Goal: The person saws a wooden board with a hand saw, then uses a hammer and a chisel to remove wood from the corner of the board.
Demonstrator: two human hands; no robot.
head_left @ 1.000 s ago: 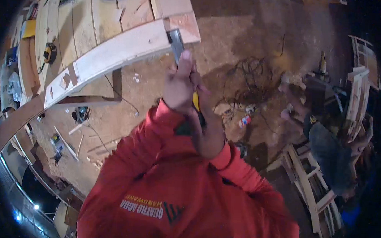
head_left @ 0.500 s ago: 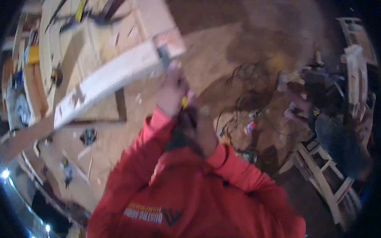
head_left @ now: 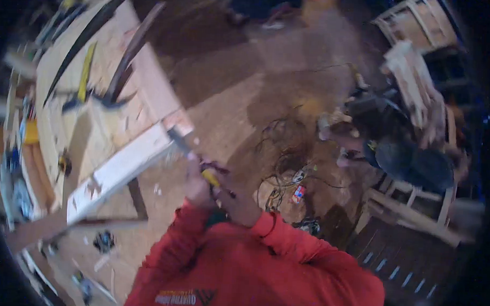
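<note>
A chisel (head_left: 210,177) with a yellow handle slants up to the left, its flat grey blade against the notched corner of a pale wooden frame (head_left: 127,162). My left hand (head_left: 197,188) is closed around the chisel near the blade end. Behind it, my right hand (head_left: 236,204) is closed at the handle end, its fingers partly hidden and blurred. Just above the blade tip, the cut wood at the corner looks reddish and rough.
Long-handled tools, one with a yellow handle (head_left: 87,72), lie on the plank top. Dark cables (head_left: 280,135) and a small red-and-blue item (head_left: 298,195) are on the floor. At right a person (head_left: 406,161) is near stacked timber (head_left: 414,83).
The view has turned and shifted, so the wooden corner sits lower and further left. My hands are lower in view, still on the chisel, whose blade stays at the corner.
</note>
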